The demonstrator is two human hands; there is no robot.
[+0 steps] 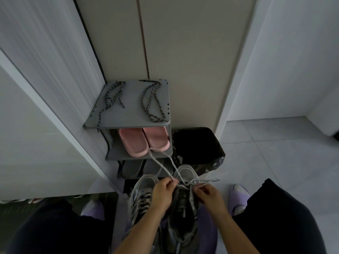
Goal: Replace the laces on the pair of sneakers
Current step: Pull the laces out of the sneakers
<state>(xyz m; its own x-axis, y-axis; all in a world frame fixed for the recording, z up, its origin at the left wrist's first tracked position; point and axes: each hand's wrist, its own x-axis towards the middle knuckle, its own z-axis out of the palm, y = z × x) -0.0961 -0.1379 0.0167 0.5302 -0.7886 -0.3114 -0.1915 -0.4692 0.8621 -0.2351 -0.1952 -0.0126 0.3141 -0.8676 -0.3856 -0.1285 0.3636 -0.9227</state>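
Two grey sneakers stand side by side between my knees, toes pointing away. The left sneaker (141,197) carries a laced pale lace. Over the right sneaker (183,213), my left hand (164,192) pinches one strand of a pale grey lace (161,162), whose loop reaches up toward the rack. My right hand (209,196) pinches the other strand near the toe eyelets, its end sticking out to the right. Two dark speckled laces, one (111,99) on the left and one (153,103) on the right, lie loose on top of the grey shoe rack (128,116).
Pink slippers (145,142) sit on the rack's second shelf. A black bag (198,149) stands right of the rack. A white cabinet closes the left side, and a beige door is behind. My feet in purple slippers (238,197) rest on the grey tile floor.
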